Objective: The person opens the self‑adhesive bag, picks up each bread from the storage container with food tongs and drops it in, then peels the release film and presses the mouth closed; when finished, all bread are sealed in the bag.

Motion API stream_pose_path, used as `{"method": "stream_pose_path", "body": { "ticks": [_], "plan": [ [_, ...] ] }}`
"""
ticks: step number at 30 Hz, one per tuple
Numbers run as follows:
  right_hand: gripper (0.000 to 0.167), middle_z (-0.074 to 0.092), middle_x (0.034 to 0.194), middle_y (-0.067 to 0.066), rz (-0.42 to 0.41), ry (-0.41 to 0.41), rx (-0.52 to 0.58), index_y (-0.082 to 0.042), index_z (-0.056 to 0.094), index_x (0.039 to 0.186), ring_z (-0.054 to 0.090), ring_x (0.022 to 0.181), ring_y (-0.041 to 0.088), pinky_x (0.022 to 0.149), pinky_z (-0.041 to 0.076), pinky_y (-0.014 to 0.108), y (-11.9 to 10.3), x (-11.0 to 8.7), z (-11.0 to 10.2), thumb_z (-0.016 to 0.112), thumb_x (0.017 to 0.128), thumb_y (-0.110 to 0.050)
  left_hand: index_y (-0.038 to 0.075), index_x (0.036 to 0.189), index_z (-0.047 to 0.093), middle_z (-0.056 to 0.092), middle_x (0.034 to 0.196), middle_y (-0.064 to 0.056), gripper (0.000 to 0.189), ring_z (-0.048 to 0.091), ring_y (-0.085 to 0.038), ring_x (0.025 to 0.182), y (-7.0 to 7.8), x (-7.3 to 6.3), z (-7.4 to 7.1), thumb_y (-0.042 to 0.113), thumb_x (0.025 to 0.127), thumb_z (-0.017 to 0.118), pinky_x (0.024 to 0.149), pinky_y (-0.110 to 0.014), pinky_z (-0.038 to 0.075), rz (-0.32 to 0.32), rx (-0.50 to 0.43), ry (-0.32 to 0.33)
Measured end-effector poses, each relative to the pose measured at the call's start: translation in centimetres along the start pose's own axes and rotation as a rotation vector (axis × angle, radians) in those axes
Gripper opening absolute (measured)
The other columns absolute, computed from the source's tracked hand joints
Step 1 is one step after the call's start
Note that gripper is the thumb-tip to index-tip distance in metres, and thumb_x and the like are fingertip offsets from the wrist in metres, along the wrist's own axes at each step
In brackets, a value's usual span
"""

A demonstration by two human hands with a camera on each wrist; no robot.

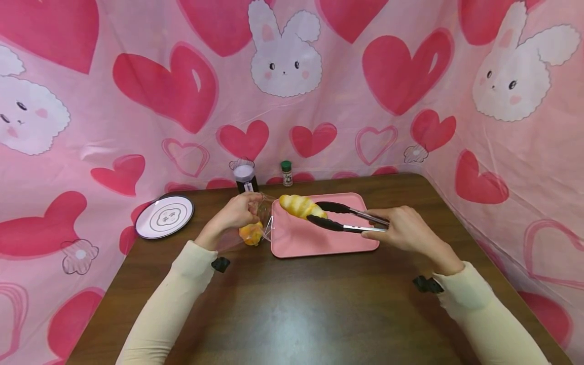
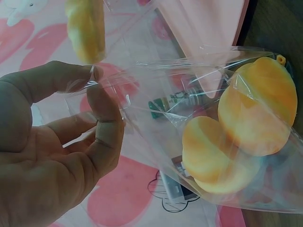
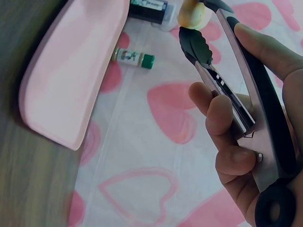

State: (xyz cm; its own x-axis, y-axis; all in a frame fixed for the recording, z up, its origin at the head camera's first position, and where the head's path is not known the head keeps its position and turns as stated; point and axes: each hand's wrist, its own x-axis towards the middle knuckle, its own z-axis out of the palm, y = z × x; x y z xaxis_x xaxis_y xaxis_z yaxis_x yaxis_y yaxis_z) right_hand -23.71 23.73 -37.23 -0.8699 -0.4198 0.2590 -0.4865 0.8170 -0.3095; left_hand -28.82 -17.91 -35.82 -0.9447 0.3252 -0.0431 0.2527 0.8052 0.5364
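My left hand (image 1: 239, 210) pinches the rim of a clear plastic bag (image 2: 151, 99) between thumb and forefinger. Inside the bag lie two golden bread rolls (image 2: 258, 106), low down near the table. In my right hand (image 1: 403, 228) is a pair of tongs (image 3: 265, 118) with black scalloped tips and metal arms. Those tips grip one end of a long striped bread roll (image 1: 302, 206), raised over the left part of the pink tray (image 1: 328, 238). The roll's free end points left, close to the bag's mouth.
A white plate (image 1: 165, 217) with a dark rim lies at the left edge of the wooden table (image 1: 283, 304). Behind the tray stand a small green-capped spice jar (image 1: 287, 173) and a dark container with a pale lid (image 1: 245, 177). A patterned cloth (image 1: 283, 116) hangs behind the table.
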Motion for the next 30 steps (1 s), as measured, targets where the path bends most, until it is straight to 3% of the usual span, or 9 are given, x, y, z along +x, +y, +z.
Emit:
{"method": "stream_pose_path", "body": {
  "ticks": [6, 12, 22, 25, 30],
  "plan": [
    [0.057, 0.061, 0.066, -0.01, -0.024, -0.027, -0.027, -0.017, 0.073, 0.123, 0.048, 0.063, 0.011, 0.061, 0.041, 0.03, -0.9, 0.4, 0.4, 0.081, 0.077, -0.05, 0.0, 0.142, 0.053, 0.047, 0.149, -0.02, 0.067, 0.058, -0.027, 0.096, 0.0, 0.0, -0.1, 0.004, 0.078, 0.072, 0.08, -0.033, 0.049, -0.005, -0.008, -0.018],
    [0.056, 0.071, 0.078, -0.007, -0.054, -0.043, -0.057, -0.018, 0.073, 0.121, 0.051, 0.063, 0.01, 0.058, 0.043, 0.03, -2.4, 1.2, 1.2, 0.082, 0.076, -0.049, -0.001, 0.141, 0.054, 0.047, 0.149, -0.021, 0.066, 0.055, -0.032, 0.109, 0.0, -0.1, 0.0, 0.004, 0.077, 0.071, 0.09, -0.04, 0.049, 0.011, 0.005, -0.01],
    [0.057, 0.07, 0.076, -0.006, -0.122, -0.058, -0.108, -0.016, 0.074, 0.118, 0.048, 0.059, 0.01, 0.053, 0.039, 0.026, -4.4, 2.6, 1.5, 0.083, 0.074, -0.051, -0.003, 0.138, 0.056, 0.047, 0.149, -0.022, 0.063, 0.053, -0.033, 0.116, 0.1, -0.1, 0.0, 0.002, 0.077, 0.071, 0.099, -0.046, 0.048, 0.021, 0.002, -0.01],
    [0.057, 0.072, 0.078, -0.005, -0.129, -0.054, -0.115, -0.016, 0.074, 0.118, 0.049, 0.06, 0.01, 0.053, 0.041, 0.027, -4.5, 2.7, 1.3, 0.083, 0.074, -0.051, -0.003, 0.138, 0.056, 0.047, 0.149, -0.022, 0.062, 0.053, -0.032, 0.115, 0.0, -0.1, 0.0, 0.003, 0.078, 0.071, 0.101, -0.047, 0.049, 0.028, 0.0, -0.005],
    [0.056, 0.074, 0.081, -0.002, -0.106, -0.023, -0.143, -0.016, 0.074, 0.119, 0.053, 0.061, 0.012, 0.053, 0.045, 0.03, -4.2, 2.4, 0.7, 0.084, 0.074, -0.05, -0.005, 0.138, 0.055, 0.048, 0.148, -0.021, 0.062, 0.057, -0.027, 0.099, 0.0, -0.2, 0.0, 0.002, 0.079, 0.071, 0.088, -0.039, 0.05, 0.035, -0.021, 0.005]
  ]
}}
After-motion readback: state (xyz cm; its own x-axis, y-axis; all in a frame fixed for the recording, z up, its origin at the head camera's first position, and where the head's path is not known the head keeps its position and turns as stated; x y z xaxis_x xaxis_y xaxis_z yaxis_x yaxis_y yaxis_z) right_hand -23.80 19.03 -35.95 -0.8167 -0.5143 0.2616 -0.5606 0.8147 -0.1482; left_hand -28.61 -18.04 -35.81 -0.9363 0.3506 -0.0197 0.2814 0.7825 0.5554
